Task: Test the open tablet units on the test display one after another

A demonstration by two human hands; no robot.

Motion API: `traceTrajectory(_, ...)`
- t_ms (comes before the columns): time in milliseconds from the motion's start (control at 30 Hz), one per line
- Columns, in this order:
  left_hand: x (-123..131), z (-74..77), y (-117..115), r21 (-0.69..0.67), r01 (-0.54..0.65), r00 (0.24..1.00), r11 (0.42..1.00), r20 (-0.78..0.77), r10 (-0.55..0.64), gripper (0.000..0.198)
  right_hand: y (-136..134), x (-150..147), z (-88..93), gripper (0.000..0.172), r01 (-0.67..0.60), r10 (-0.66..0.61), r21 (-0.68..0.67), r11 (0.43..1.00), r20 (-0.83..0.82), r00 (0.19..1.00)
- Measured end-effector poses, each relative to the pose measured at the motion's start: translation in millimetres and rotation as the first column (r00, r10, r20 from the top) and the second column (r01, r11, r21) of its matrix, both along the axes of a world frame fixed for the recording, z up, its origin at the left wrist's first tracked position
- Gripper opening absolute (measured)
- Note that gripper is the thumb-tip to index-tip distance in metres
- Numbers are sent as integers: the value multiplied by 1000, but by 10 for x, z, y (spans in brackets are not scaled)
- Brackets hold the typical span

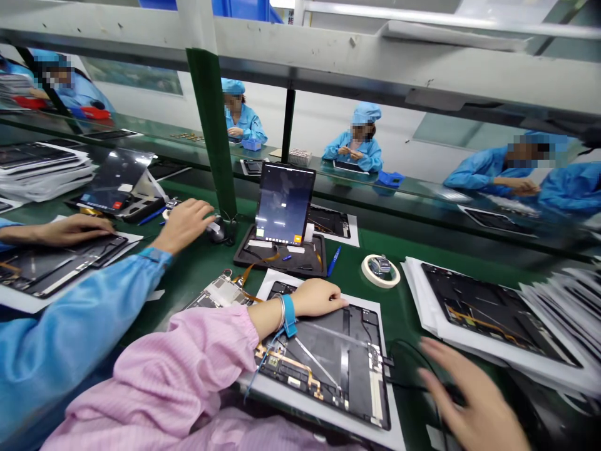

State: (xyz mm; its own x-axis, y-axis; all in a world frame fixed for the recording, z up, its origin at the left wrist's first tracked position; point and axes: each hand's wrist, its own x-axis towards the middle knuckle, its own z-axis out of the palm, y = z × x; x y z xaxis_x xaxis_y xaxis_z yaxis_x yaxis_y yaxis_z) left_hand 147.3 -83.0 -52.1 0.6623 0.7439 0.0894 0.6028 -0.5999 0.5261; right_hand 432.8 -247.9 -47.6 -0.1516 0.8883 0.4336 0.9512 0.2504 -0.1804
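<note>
My left hand (319, 297), in a pink sleeve with a blue wristband, rests over the upper part of an opened tablet housing (323, 357). Its fingers are curled; what they hold, if anything, is hidden. The housing lies on white paper, with orange flex cables and a plug at its right edge. At the lower right my right hand (474, 401) is open and slightly blurred, thumb and fingers apart, beside a dark mouse-like object (455, 394) and black cable. Beyond the housing stands a lit tablet screen (285, 203), propped on a black tray (300, 260).
A co-worker's blue sleeve (107, 300) reaches in from the left, that person's hand (185, 222) near a black mouse (216, 230). A tape roll (380, 270), a blue pen (334, 260) and stacked housings (498, 313) lie around. A green post (213, 131) rises behind.
</note>
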Motion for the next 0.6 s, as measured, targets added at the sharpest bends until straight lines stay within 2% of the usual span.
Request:
traceTrajectory(33, -2, 2, 0, -1, -1, 1000, 1000, 3, 1, 40, 75, -241, 33, 34, -94, 96, -80, 992, 29, 995)
traceTrajectory(100, -10, 0, 2, 2, 0, 1000, 1000, 8, 0, 40, 214, -584, 79, 19, -191, 205, -194, 962, 55, 977)
traceTrajectory(167, -18, -11, 3, 10, 4, 1000, 1000, 12, -5, 40, 309, -709, 119, 17, -223, 251, -289, 931, 63, 966)
traceTrajectory(267, -16, -40, -4, 6, 2, 999, 1000, 33, -2, 38, 368, -592, 235, 15, -230, 274, -459, 858, 30, 961)
traceTrajectory(333, -5, -34, -14, -17, -1, 997, 1000, 74, 2, 36, 429, -464, 372, 10, -225, 271, -583, 780, -9, 963)
traceTrajectory(400, -10, 26, -13, -5, -9, 985, 1000, 171, 9, 29, 595, -425, 524, 21, -250, 291, -645, 722, -45, 956)
traceTrajectory(433, -31, 81, 0, 26, -32, 972, 999, 232, 26, 26, 731, -460, 585, 27, -270, 310, -639, 720, -52, 949)
traceTrajectory(500, -136, 226, 61, 118, -145, 934, 982, 343, 97, 23, 1092, -637, 637, 30, -275, 337, -543, 794, 16, 941)
traceTrajectory(567, -347, 377, 175, 196, -332, 881, 923, 414, 229, 24, 1498, -897, 578, 28, -208, 295, -378, 902, 190, 936)
traceTrajectory(600, -490, 437, 249, 218, -433, 844, 875, 439, 309, 24, 1684, -1023, 515, 32, -185, 270, -329, 926, 236, 933)
